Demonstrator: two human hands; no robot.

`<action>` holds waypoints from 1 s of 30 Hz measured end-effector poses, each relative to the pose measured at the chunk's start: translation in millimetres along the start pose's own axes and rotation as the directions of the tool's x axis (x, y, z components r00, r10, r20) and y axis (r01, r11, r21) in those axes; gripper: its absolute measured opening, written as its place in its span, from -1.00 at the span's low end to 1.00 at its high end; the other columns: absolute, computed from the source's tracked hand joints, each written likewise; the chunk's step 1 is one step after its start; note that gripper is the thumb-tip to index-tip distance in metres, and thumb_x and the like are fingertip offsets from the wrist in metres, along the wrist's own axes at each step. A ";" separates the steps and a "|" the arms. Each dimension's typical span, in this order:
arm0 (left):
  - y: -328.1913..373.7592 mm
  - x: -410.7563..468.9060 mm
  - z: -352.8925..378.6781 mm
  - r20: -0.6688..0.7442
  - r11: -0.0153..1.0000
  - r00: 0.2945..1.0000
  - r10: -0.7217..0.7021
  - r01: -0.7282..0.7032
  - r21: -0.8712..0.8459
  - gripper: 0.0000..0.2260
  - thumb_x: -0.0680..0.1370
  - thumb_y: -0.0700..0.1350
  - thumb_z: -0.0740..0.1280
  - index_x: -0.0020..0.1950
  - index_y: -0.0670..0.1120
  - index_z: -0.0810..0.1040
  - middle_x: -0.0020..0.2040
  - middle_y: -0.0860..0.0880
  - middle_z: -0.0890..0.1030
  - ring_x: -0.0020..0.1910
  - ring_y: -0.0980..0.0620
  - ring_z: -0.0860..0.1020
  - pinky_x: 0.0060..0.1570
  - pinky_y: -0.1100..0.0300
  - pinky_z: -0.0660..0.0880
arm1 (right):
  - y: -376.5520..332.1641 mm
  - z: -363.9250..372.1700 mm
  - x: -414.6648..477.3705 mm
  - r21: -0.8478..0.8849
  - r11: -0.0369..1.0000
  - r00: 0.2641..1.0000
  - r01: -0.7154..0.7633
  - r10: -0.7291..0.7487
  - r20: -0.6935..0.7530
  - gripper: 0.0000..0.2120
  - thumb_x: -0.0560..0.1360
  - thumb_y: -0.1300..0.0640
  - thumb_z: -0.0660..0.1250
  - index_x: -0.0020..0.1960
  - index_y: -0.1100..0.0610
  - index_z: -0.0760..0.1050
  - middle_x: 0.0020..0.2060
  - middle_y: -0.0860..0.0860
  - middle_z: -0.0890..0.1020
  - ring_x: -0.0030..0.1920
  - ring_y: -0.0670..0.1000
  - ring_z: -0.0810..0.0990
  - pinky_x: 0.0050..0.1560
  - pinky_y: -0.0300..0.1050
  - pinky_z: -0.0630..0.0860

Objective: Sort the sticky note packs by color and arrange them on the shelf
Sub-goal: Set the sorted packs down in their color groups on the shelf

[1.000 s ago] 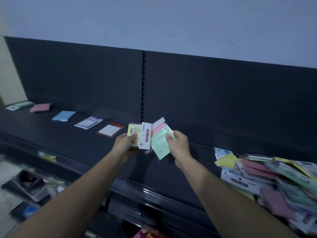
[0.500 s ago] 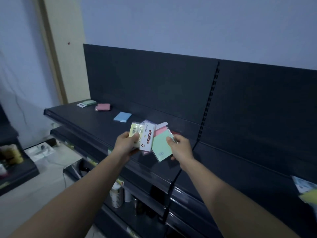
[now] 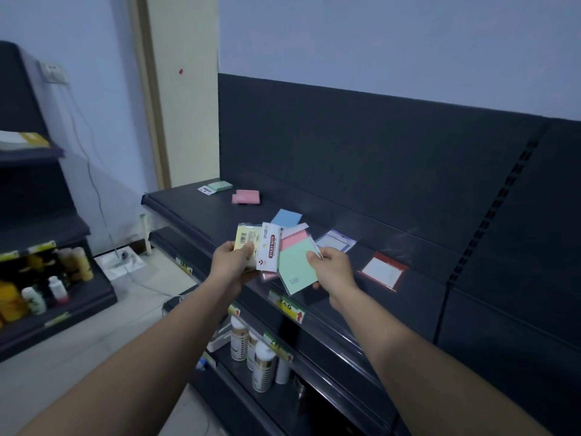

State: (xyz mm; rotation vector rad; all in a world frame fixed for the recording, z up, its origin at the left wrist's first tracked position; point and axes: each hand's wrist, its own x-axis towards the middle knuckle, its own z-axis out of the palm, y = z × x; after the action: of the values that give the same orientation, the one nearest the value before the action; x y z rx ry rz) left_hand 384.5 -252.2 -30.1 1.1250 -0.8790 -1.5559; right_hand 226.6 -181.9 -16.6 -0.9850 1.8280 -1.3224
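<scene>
My left hand (image 3: pixel 231 264) grips a fan of sticky note packs: a yellow pack (image 3: pixel 246 242) and a white-labelled pack (image 3: pixel 270 248), with a pink pack (image 3: pixel 294 240) behind. My right hand (image 3: pixel 333 267) pinches the green pack (image 3: pixel 297 269) at its right edge. On the dark shelf (image 3: pixel 195 204) lie a green pack (image 3: pixel 219 185), a pink pack (image 3: pixel 246 196), a blue pack (image 3: pixel 286 218), a purple-edged pack (image 3: pixel 335 240) and a red-edged pack (image 3: pixel 383 270), in a row from far left to right.
Below the shelf, a lower shelf holds white bottles (image 3: pixel 251 347). Price tags (image 3: pixel 287 306) line the shelf edge. Another rack with bottles (image 3: pixel 37 284) stands at the left. A cable hangs down the wall to a box on the floor (image 3: pixel 121 262).
The view has swung left along the shelf; the loose pile of packs at the right has left the view. Both hands keep holding the fanned packs.
</scene>
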 end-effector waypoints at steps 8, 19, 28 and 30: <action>15.2 60.0 -26.7 -0.052 1.000 0.998 -0.020 0.020 -0.007 -0.95 0.62 -0.20 0.23 -0.03 -0.16 0.44 -0.01 -0.20 0.61 -0.11 -0.15 0.63 -0.20 -0.07 0.63 | -8.6 53.0 58.8 -0.017 0.999 0.999 0.036 -0.036 0.015 -0.91 0.60 0.20 0.21 0.03 0.09 0.49 -0.05 0.03 0.62 -0.21 -0.05 0.55 -0.44 -0.29 0.32; 52.0 172.6 -36.7 -0.114 0.992 0.993 -0.023 0.036 0.118 -0.94 0.61 -0.19 0.27 -0.04 -0.15 0.42 -0.13 -0.16 0.61 -0.24 -0.06 0.62 -0.50 0.16 0.56 | -29.8 117.0 178.1 -0.016 0.999 0.999 0.039 -0.039 0.027 -0.89 0.58 0.21 0.19 -0.01 0.05 0.48 -0.11 -0.01 0.58 -0.22 0.01 0.53 -0.43 -0.24 0.31; 63.4 243.4 -48.6 -0.113 0.978 0.990 -0.084 0.103 0.180 -0.93 0.60 -0.23 0.27 -0.06 -0.16 0.41 -0.14 -0.17 0.62 -0.25 -0.06 0.61 -0.47 0.14 0.57 | -41.9 159.5 243.4 -0.114 0.993 0.998 -0.012 0.018 0.054 -0.87 0.60 0.20 0.16 0.04 0.09 0.48 -0.12 0.01 0.60 -0.31 -0.06 0.50 -0.49 -0.25 0.30; 64.4 260.7 -52.9 -0.117 0.979 0.988 -0.098 0.117 0.168 -0.93 0.60 -0.23 0.27 -0.07 -0.16 0.41 -0.16 -0.17 0.62 -0.25 -0.07 0.61 -0.48 0.13 0.58 | -41.5 170.4 256.0 -0.134 0.991 0.998 -0.020 0.027 0.052 -0.85 0.60 0.20 0.17 0.07 0.09 0.50 -0.13 0.01 0.60 -0.31 -0.05 0.51 -0.48 -0.23 0.30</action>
State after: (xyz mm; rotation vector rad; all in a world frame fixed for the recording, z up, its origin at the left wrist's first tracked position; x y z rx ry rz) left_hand 431.7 -521.1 -49.1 1.3893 -0.9072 -1.5119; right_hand 252.9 -489.9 -43.6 -1.0554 1.9007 -1.1606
